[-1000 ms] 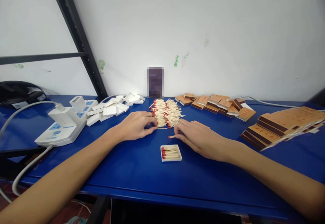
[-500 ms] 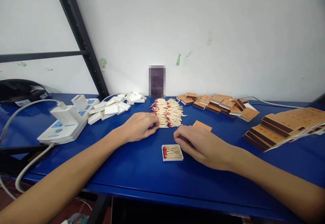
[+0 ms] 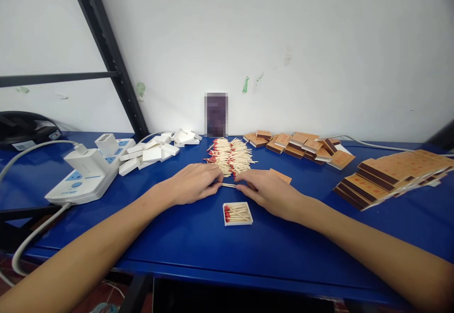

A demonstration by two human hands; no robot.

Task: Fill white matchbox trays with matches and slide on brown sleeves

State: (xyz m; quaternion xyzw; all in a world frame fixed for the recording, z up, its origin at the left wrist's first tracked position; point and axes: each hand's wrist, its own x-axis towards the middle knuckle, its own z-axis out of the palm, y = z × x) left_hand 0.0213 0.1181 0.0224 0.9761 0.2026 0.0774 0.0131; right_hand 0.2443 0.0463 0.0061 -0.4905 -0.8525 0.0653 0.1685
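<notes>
A heap of red-tipped matches (image 3: 230, 156) lies on the blue table (image 3: 198, 247). My left hand (image 3: 193, 183) and my right hand (image 3: 267, 191) meet just in front of the heap, fingers pinched on the two ends of a small bundle of matches (image 3: 229, 185). A white tray (image 3: 237, 213) partly filled with matches sits just below the hands. An orange matchbox sleeve (image 3: 282, 176) lies flat behind my right hand.
Empty white trays (image 3: 156, 152) are piled at the left, next to a white power strip (image 3: 85, 173) with plugs and cables. Orange sleeves (image 3: 305, 146) lie at the back right and more are fanned in stacks (image 3: 393, 173) at the far right. A black metal frame (image 3: 106, 57) leans against the wall.
My right hand moved from the white tray up to the front of the heap and joined the left hand on a bundle of matches.
</notes>
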